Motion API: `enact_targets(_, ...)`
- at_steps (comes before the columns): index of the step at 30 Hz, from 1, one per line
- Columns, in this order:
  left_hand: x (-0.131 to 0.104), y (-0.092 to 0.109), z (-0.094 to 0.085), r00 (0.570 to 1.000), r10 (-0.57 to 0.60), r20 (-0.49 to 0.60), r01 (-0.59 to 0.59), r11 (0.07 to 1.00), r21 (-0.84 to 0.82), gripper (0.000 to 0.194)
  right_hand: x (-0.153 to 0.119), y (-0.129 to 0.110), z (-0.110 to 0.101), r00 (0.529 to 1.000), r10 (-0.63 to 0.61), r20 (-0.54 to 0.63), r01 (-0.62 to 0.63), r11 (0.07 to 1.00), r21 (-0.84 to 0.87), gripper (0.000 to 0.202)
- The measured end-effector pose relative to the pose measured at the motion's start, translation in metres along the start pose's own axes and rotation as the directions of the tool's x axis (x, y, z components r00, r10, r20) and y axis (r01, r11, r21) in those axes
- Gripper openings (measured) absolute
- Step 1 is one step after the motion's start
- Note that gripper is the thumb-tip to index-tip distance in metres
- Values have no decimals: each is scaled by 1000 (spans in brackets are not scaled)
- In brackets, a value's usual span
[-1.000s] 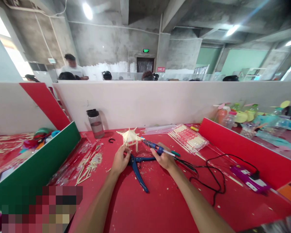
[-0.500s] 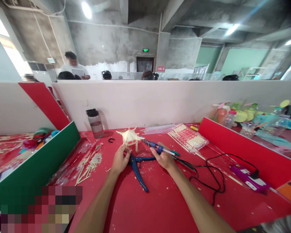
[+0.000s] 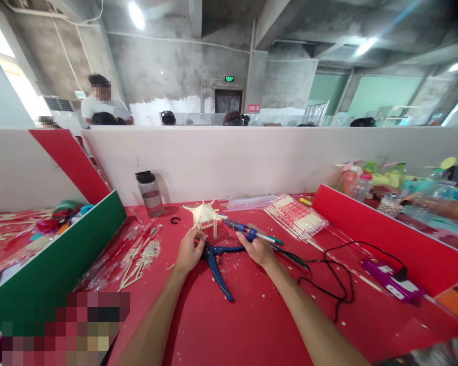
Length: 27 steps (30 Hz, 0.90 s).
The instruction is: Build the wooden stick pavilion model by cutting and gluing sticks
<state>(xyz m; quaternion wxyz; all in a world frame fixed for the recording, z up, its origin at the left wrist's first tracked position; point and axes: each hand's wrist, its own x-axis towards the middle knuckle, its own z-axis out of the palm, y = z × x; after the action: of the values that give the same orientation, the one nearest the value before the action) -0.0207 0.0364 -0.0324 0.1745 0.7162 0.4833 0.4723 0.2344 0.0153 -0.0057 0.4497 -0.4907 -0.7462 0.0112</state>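
Observation:
A small pavilion model (image 3: 205, 212) built of pale wooden sticks stands upright on the red table, its roof corners turned up. At its front left leg is my left hand (image 3: 191, 249), thumb and fingers closed on the leg; the exact contact is partly hidden. My right hand (image 3: 258, 247) grips a blue hot glue gun (image 3: 244, 230) with a clear glue stick at its back end. The gun's nozzle points left, at the roof's right corner. Between my hands lies a blue-handled cutter (image 3: 218, 272), its handles spread apart, touching neither arm visibly.
Left are stick offcuts (image 3: 135, 267) and clear wrappers. A water bottle (image 3: 149, 195) stands behind. Bundled sticks (image 3: 295, 216) lie back right. A black cord (image 3: 343, 277) runs to a purple power strip (image 3: 391, 279). Partitions flank the table; a co-worker's arm (image 3: 454, 209) shows beyond the right one.
My hands, the glue gun and the pavilion show no clear movement. A co-worker's arm has come into view at the right, and the standing person at the back has shifted left.

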Motion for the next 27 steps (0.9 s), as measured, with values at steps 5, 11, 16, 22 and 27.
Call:
enact_targets(5, 0, -3, 1, 1000, 1, -3, -1, 1000, -12, 16, 0, 1, 0, 1000, 20, -4, -20, 1000, 10, 39)
enact_targets(11, 0, -3, 1, 1000, -7, 3, 7, 1000, -10, 16, 0, 2, -2, 999, 15, 39, -18, 998, 65, 34)
enact_targets(16, 0, 0, 0, 1000, -6, 1, 6, 1000, -7, 17, 1, 0, -5, 998, 14, 66, -25, 987, 156, 31)
enact_targets(22, 1, -1, 0, 1000, -5, -2, 5, 1000, 4, 17, 3, 4, -11, 999, 40, 34, -44, 989, 141, 31)
enact_targets(27, 2, 0, 0, 1000, -15, -9, 15, 1000, 4, 17, 5, 6, -9, 998, 13, 55, -15, 1000, 25, 36)
